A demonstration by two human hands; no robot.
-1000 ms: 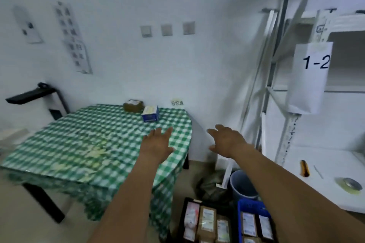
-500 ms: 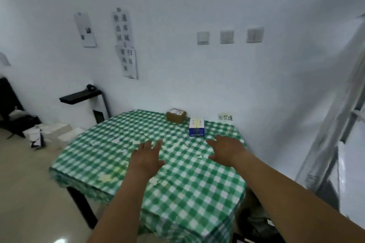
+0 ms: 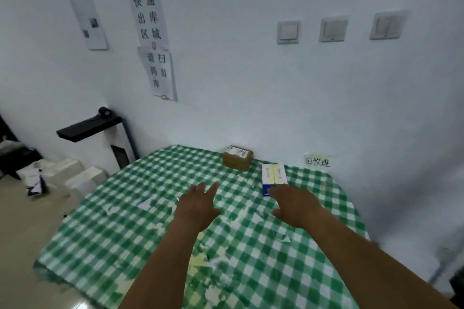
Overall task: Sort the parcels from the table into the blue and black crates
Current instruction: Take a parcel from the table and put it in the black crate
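Observation:
Two parcels lie at the far side of the green checked table (image 3: 120,231): a brown cardboard box (image 3: 237,161) with a white label, and to its right a white and blue box (image 3: 273,178). My right hand (image 3: 295,204) hovers open just in front of the white and blue box, its fingertips at the box's near end. My left hand (image 3: 198,204) is stretched out open over the middle of the table, holding nothing. Neither the blue nor the black crate is in view.
A handwritten yellow note (image 3: 317,161) is stuck on the wall behind the table. Paper signs (image 3: 154,40) and light switches (image 3: 334,29) hang higher up. A black shelf (image 3: 88,128) juts out at the left, with white boxes (image 3: 75,175) on the floor.
The view has swung left from the crates and shelving to the table. Both hands have come forward over the cloth, the right one closing on the white and blue box.

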